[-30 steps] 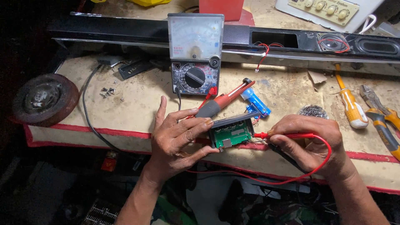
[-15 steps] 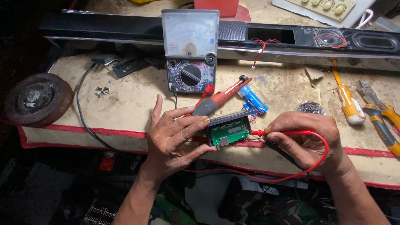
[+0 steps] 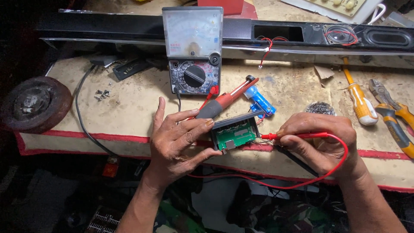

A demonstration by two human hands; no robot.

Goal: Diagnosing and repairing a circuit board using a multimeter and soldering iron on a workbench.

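Note:
My left hand (image 3: 179,140) grips a small green circuit board in a black frame (image 3: 235,134) at the near edge of the bench, its fingers also over the grey handle of a red soldering iron (image 3: 224,100). My right hand (image 3: 317,140) pinches a red test probe (image 3: 276,136) whose tip touches the board's right side; a black probe lead (image 3: 297,160) runs under that hand. The red lead loops around my right wrist. An analog multimeter (image 3: 194,49) stands upright behind the board. A blue battery cell (image 3: 260,101) lies just beyond the board.
A long black speaker bar (image 3: 129,26) spans the back. An orange-handled screwdriver (image 3: 360,101) and yellow-handled pliers (image 3: 394,118) lie at right, next to a wire-wool ball (image 3: 320,108). A round rusty disc (image 3: 32,103) sits at left, with small screws (image 3: 102,94) and a black cable (image 3: 82,116).
Both hands keep their hold on the board and the probe. The view has shifted slightly, so the bench sits a little lower and left in the frame.

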